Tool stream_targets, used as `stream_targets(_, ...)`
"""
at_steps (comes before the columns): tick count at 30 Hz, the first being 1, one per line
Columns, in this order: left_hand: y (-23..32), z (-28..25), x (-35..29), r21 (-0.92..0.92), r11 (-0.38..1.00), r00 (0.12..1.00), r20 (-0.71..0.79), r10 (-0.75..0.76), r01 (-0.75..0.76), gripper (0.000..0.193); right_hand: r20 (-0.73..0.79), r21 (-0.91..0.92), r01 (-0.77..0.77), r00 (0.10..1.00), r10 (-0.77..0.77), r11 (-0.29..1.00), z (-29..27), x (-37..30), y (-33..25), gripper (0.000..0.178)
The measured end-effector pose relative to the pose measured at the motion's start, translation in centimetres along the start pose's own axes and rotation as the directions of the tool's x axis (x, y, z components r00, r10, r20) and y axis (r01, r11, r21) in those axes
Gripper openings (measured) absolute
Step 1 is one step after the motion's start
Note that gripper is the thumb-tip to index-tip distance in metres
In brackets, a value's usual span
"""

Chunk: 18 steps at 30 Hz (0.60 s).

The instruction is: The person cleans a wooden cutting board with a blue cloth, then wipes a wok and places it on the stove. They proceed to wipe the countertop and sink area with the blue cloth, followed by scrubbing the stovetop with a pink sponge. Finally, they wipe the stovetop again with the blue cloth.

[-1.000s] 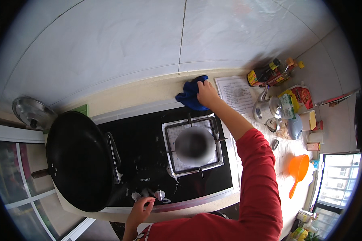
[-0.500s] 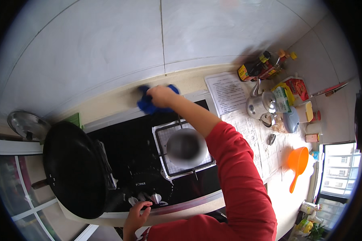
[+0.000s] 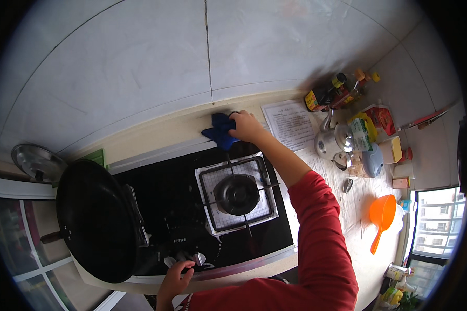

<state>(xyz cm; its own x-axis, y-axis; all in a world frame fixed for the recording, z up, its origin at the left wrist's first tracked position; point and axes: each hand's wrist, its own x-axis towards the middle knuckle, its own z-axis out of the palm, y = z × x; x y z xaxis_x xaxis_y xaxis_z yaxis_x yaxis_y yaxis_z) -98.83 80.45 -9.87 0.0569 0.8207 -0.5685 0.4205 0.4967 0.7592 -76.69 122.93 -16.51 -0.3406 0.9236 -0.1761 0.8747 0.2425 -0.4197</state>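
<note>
A big black pan is over the left of the stove. The left hand is just beside the knobs, fingers loosely bent; I cannot tell if they touch one. The blue cloth has just slid right, so it now lies at the far edge, closer to the paper. The right hand has its fingers closed on the cloth.

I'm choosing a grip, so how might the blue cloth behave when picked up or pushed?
The cloth is probably floppy, since it crumples into uneven folds at the right hand. It looks small, so likely light unless wet. Pushed along the ledge, it may bunch rather than roll, having no rounded form.
</note>
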Motion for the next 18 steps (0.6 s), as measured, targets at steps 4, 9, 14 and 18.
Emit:
stream_targets(4,0.6,-0.5,0.0,0.003,1.0,1.0,-0.003,-0.021,0.021,0.023,-0.015,0.262,0.115,0.993,-0.115,0.958,-1.8,0.4,-0.7,0.02)
stream_targets(9,-0.4,-0.3,0.3,-0.007,1.0,0.999,-0.047,0.022,-0.023,0.024,0.051,0.708,-0.057,0.998,0.03,0.703,-6.5,-0.7,-2.1,0.015)
stream_targets(14,0.1,-0.6,0.7,0.004,0.999,0.998,-0.022,0.052,-0.052,0.024,-0.369,-0.133,0.073,0.922,-0.117,0.988,-3.4,-0.1,1.1,0.029)
stream_targets(18,0.4,-0.6,0.7,0.025,0.998,0.998,-0.016,0.064,-0.064,0.024,-0.133,-0.231,0.349,0.913,-0.385,0.908,0.4,-1.7,0.8,0.039)
